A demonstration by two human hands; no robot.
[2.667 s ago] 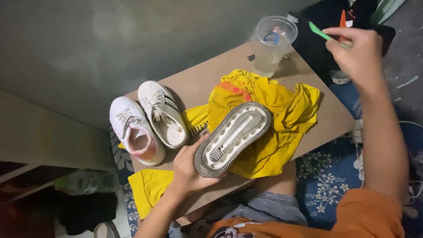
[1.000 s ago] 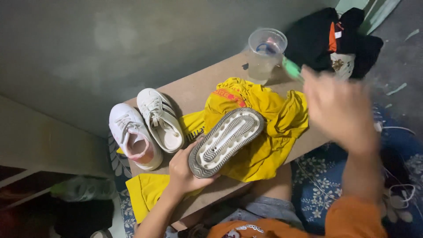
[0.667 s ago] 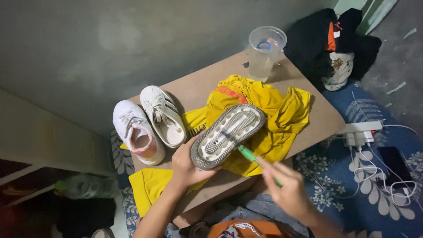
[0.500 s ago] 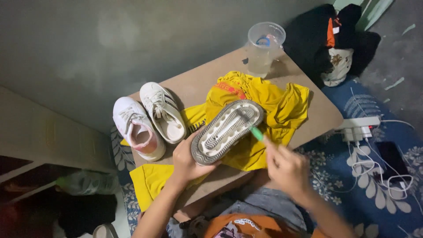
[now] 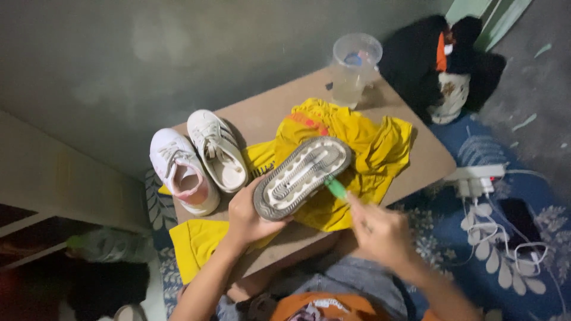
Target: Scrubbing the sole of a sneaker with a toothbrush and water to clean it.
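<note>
Two hands now meet at the upturned shoe, the green brush brought back to its sole.

Left hand (image 5: 247,215) is clamped around the near end of the grey shoe (image 5: 302,176), held sole-up over the yellow cloth (image 5: 363,148) on the low table (image 5: 428,156). Right hand (image 5: 380,230), which was far right by the plastic cup (image 5: 355,68) a moment ago, has swung in close and is closed around the green brush (image 5: 336,188), its tip touching the sole's right edge. That shift reads as scrubbing picking up again after a trip to the cup. A white pair of shoes (image 5: 199,160) sits untouched at the left of the table.
</note>
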